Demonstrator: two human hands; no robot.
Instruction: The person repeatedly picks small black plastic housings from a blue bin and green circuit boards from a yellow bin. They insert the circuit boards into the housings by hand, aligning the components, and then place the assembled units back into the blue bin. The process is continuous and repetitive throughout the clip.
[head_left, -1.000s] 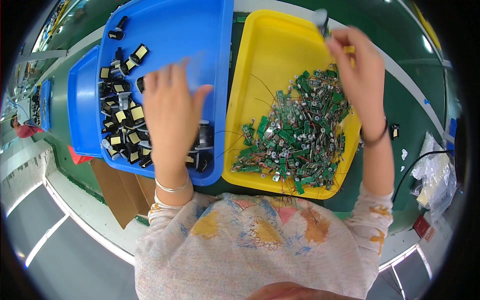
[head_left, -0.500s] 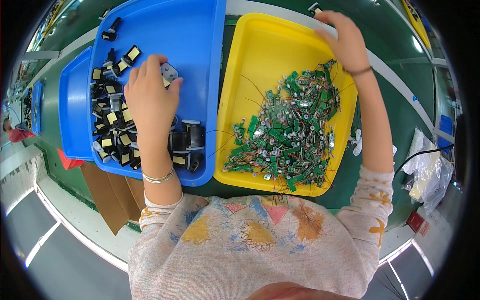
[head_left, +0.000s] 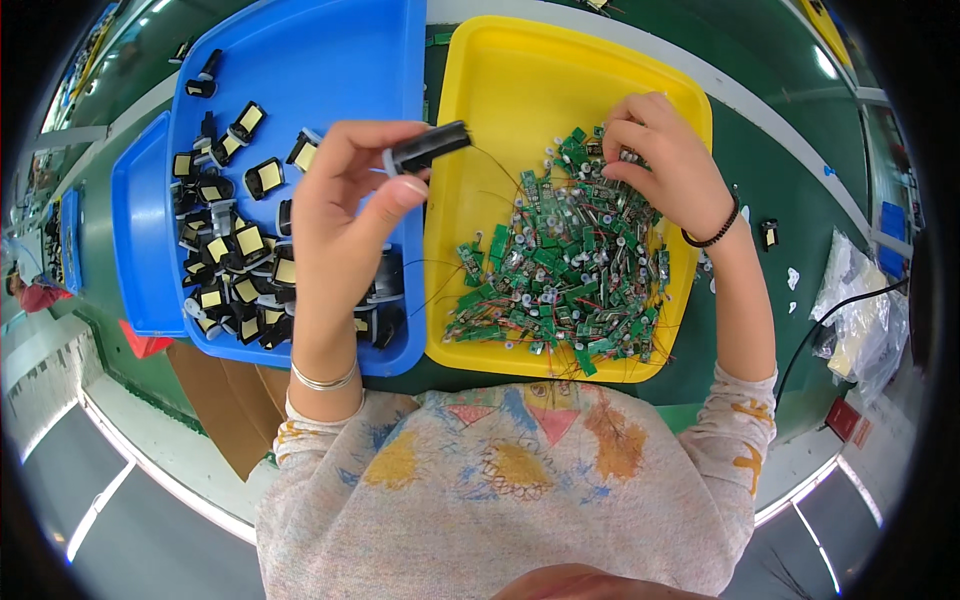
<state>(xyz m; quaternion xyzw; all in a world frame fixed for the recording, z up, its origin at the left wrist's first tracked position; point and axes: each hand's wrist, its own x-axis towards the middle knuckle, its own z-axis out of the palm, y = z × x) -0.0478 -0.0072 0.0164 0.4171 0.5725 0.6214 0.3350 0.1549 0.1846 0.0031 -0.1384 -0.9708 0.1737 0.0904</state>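
Note:
My left hand (head_left: 345, 205) is raised over the right side of the blue tray (head_left: 330, 40), closed around a black plastic housing (head_left: 432, 148) with a pale grey end. The housing is tilted, its black end pointing right toward the yellow tray (head_left: 490, 75). Many similar black housings with cream pads (head_left: 248, 240) lie piled in the blue tray. At the upper edge of a heap of small green circuit boards (head_left: 570, 260) with thin wires, my right hand (head_left: 665, 150) pinches a board between thumb and fingers. Its fingers partly cover that board.
A smaller blue tray (head_left: 140, 230) sits at the left. Below the trays is a brown cardboard flap (head_left: 230, 400). Right of the yellow tray lie a small black part (head_left: 769, 233), white pieces (head_left: 793, 278), a black cable (head_left: 810, 330) and clear plastic bags (head_left: 865, 325).
My left hand has lifted a housing out of the blue tray and turned it rightward. My right hand has come from beyond the yellow tray down to the circuit boards.

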